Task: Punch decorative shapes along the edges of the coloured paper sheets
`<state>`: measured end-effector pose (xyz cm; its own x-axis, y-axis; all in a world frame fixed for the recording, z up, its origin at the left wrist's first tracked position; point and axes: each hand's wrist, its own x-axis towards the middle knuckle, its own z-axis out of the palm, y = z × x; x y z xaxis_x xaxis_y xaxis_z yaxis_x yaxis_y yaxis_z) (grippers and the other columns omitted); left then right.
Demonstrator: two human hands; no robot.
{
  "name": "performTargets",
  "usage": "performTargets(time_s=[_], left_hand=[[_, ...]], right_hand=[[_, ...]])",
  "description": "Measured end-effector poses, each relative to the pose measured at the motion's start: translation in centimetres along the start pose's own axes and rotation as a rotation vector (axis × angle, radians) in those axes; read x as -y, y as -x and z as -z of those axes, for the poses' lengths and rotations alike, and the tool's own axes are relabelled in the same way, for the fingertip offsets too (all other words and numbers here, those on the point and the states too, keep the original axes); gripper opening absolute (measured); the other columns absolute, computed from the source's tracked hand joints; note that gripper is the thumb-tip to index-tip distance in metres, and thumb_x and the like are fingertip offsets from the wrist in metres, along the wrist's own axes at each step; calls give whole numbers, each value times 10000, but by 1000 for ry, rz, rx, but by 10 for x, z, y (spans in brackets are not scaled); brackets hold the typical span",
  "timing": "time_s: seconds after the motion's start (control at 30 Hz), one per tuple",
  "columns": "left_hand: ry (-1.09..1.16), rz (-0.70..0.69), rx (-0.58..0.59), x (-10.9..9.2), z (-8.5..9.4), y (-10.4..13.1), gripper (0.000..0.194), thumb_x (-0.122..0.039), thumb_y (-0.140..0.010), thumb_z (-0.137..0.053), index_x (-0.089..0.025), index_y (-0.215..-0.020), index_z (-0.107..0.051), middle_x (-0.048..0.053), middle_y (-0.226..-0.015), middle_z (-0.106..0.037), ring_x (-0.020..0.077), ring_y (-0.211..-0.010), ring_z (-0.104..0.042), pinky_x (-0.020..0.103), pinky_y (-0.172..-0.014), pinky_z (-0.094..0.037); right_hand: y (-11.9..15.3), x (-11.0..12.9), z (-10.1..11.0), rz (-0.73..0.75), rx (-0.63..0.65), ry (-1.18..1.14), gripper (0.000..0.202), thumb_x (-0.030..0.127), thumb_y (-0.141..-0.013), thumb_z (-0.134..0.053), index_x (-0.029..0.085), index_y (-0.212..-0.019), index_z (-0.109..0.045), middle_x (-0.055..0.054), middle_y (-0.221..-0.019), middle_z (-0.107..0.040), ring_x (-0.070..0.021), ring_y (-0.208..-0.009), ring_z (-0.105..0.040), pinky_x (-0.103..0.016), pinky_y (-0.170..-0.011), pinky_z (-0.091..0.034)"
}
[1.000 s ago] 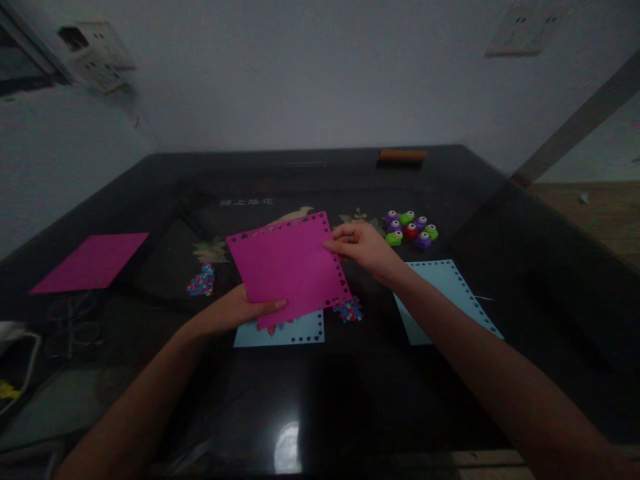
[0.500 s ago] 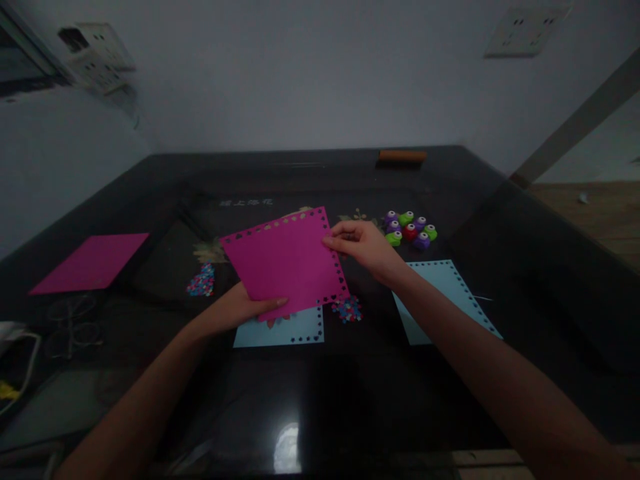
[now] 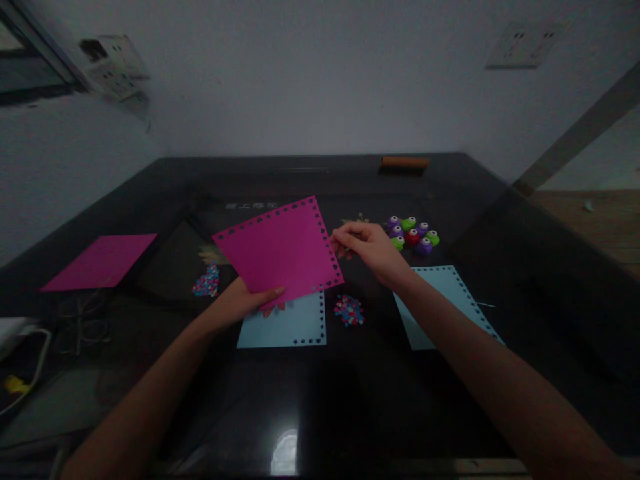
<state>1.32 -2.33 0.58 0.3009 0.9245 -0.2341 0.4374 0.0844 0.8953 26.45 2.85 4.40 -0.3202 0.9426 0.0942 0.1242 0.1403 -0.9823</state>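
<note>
My left hand [image 3: 253, 297] is closed on the lower edge of a pink paper sheet [image 3: 280, 253], thumb on the front and fingertips showing below. The sheet is raised and tilted, with small star, heart and other shapes punched along its top, right and lower right edges. Just beside its right edge is my right hand [image 3: 367, 247], fingers curled together in a pinch; whether anything small is between them I cannot make out. Under the pink sheet, partly hidden, lies a light blue paper sheet [image 3: 285, 327] with punched edges. Colourful paper confetti [image 3: 349, 311] is piled to its right.
Several purple, green and red craft punches [image 3: 412, 236] cluster behind another punched blue sheet [image 3: 435, 300]. A second confetti pile [image 3: 207, 281] and a pink sheet [image 3: 103, 262] lie left. An orange-brown roll [image 3: 405, 162] rests at the table's back; a cable [image 3: 83, 327] lies left.
My right hand has come off the pink sheet's right edge. The pink sheet has shifted slightly up and left in my left hand, uncovering more of the confetti pile. The view has shifted slightly.
</note>
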Motion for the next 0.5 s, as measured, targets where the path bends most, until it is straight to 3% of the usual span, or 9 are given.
performTargets(time_s=[0.13,0.5], left_hand=[[29,-49,-59,1,0,-1,361,-446,-775,-584,-129,-613,-640,-2,-457,-511,109,-437,-447,231,-475,-362],[121,-173,-187,8,9,-9,329,-423,-778,-602,-132,-634,-657,-10,-462,-516,99,-433,-447,217,-461,-347]], right_hand=[[-1,-5,1,16,-16,2,181,307,-826,-553,167,-732,-618,-18,-685,-630,-99,-578,-521,-250,-544,-389],[-1,-7,3,-16,-37,67,134,259,-808,-541,175,-756,-631,-25,-690,-645,-107,-576,-538,-251,-530,-385]])
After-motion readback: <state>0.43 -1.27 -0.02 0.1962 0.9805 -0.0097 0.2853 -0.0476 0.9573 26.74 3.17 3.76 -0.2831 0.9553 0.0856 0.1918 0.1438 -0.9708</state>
